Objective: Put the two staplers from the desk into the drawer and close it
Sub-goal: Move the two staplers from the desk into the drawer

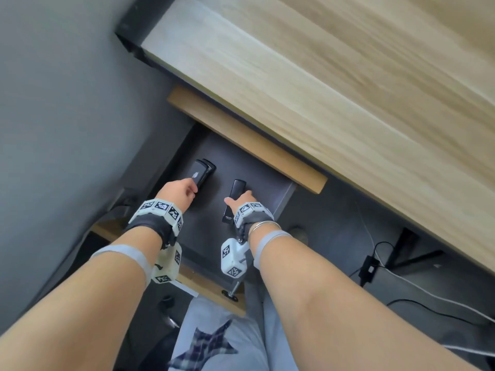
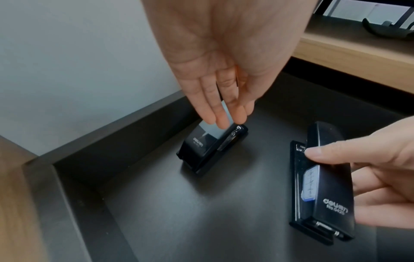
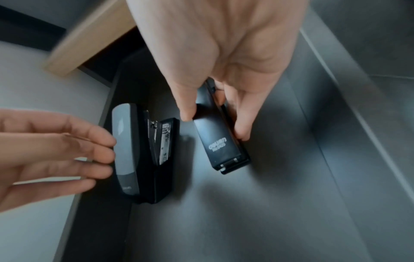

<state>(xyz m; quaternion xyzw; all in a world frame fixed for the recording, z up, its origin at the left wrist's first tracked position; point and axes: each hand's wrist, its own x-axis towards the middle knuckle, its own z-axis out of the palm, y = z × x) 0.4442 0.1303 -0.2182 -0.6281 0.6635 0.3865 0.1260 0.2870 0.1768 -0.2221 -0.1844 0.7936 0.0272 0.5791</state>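
The drawer [image 1: 262, 167] stands pulled out below the desk, its dark floor [image 3: 280, 177] holding both staplers. A grey-topped black stapler [image 1: 202, 171] [image 2: 208, 147] [image 3: 143, 156] lies at the left by the drawer wall [image 2: 125, 134]. My left hand [image 1: 194, 183] [image 2: 228, 118] has straight fingers whose tips touch its top. A narrower all-black stapler [image 1: 235, 194] [image 2: 325, 180] [image 3: 221, 145] lies to its right on the floor. My right hand [image 1: 238, 196] [image 3: 215, 124] pinches it between thumb and fingers.
The light wooden desk top [image 1: 348, 89] overhangs the back of the drawer, with a wooden rail [image 1: 249, 140] under it. A grey wall [image 1: 53, 103] runs along the left. Cables and a power adapter [image 1: 371, 267] lie on the floor at the right. My legs [image 1: 227, 344] are before the drawer front [image 1: 211, 287].
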